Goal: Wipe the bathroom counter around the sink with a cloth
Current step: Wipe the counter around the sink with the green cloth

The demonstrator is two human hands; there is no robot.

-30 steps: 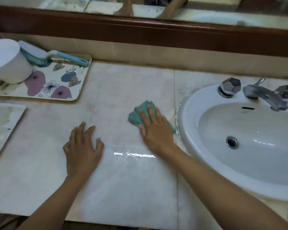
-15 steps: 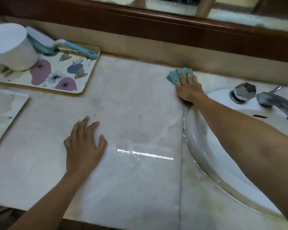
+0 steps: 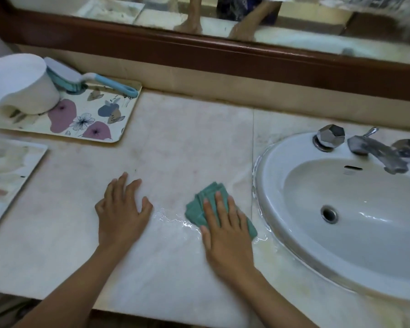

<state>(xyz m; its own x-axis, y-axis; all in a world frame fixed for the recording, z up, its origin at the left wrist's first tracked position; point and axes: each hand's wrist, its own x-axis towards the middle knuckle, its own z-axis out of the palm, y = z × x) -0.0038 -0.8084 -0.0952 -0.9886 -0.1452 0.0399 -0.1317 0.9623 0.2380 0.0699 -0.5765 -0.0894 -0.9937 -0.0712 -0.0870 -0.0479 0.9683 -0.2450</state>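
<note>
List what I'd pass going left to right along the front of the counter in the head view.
From the left: pale tray → left hand flat on the counter → wet streak → right hand pressing the green cloth → sink rim → drain.

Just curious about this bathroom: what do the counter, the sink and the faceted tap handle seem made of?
Counter: probably polished marble or similar stone; pale, faint veining, a straight seam between slabs. Sink: likely glazed white ceramic; smooth, with bright glossy highlights. Faceted tap handle: chromed metal by the look; mirror-like facets.
</note>
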